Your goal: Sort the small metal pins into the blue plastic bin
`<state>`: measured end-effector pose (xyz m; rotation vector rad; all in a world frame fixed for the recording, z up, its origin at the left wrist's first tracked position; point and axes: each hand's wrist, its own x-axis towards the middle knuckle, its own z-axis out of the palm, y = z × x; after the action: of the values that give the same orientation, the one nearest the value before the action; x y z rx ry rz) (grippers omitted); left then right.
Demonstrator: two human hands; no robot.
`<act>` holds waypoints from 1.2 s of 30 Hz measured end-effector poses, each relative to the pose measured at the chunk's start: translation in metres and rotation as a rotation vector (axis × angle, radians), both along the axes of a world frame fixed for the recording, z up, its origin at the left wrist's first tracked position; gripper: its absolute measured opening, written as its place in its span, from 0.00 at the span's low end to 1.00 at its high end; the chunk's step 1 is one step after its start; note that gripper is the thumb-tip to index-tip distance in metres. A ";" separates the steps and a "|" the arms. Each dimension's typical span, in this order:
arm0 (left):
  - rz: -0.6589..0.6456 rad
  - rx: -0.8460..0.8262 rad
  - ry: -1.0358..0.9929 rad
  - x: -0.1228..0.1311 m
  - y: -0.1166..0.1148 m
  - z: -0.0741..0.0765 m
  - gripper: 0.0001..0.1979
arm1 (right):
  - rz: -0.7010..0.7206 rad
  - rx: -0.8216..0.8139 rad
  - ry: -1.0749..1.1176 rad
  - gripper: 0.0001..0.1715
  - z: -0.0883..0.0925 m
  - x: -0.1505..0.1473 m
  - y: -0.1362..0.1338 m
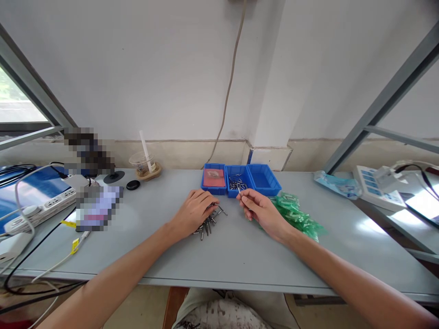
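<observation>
What appears to be a small-parts workshop: short silvery metal rods [207,225] lie heaped on a smooth grey desk [219,262], more sit in an open blue plastic bin [244,172] near the plain white wall [171,73], with crumpled green plastic packets [297,217], a long white plastic power strip [44,209] and slanted grey metal posts [380,98] alongside

The left hand [196,211] is curling over a heap of metal pins [206,226] on the grey desk [240,260]. The right hand [259,209] is pinching a slim metal piece [239,193] just in front of the middle blue bin [232,193], which is holding more pins. The left blue bin [213,189] is holding something red [214,182]. Green plastic bags [298,217] are lying beside the right hand.
</observation>
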<state>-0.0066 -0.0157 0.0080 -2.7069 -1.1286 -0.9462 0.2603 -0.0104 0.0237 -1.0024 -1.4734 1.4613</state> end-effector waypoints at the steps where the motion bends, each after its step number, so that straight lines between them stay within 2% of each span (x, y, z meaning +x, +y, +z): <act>1: 0.001 0.005 0.001 0.000 0.000 0.000 0.09 | -0.004 -0.003 0.006 0.19 0.000 0.000 0.000; 12: 0.001 0.050 -0.017 -0.002 0.003 -0.005 0.11 | -0.024 0.062 -0.036 0.20 -0.005 -0.001 0.003; 32: -0.040 0.174 -0.219 -0.001 0.002 -0.003 0.13 | -0.019 0.072 -0.043 0.21 -0.004 0.001 0.004; 36: -0.052 0.156 -0.227 -0.001 0.002 -0.003 0.14 | -0.025 0.071 -0.047 0.20 -0.003 0.001 0.004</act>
<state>-0.0075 -0.0141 0.0048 -2.5656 -0.9734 -1.3176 0.2614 -0.0068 0.0206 -1.0142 -1.5297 1.3670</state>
